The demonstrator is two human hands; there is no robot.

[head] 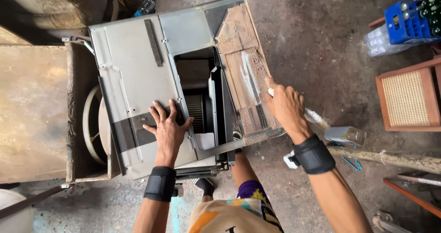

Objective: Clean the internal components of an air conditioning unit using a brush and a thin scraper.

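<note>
A grey sheet-metal appliance housing (133, 63) lies tilted in front of me, with a rectangular opening that shows a black fan wheel (196, 109). My left hand (166, 128) rests flat on its metal panel, fingers spread, over a dark tape strip. A dusty brown panel (245, 72) runs along the housing's right side. My right hand (287, 106) is closed around a paintbrush (316, 117) at that panel's edge; the bristles stick out behind the hand. Both wrists wear black bands.
A worn wooden bench (32, 113) stands at left with a round rim (89, 127) under the housing. On the concrete floor at right are a blue crate of bottles (411, 22), a cane-seat stool (406, 97), a small box (344, 135) and a wooden pole (395, 158).
</note>
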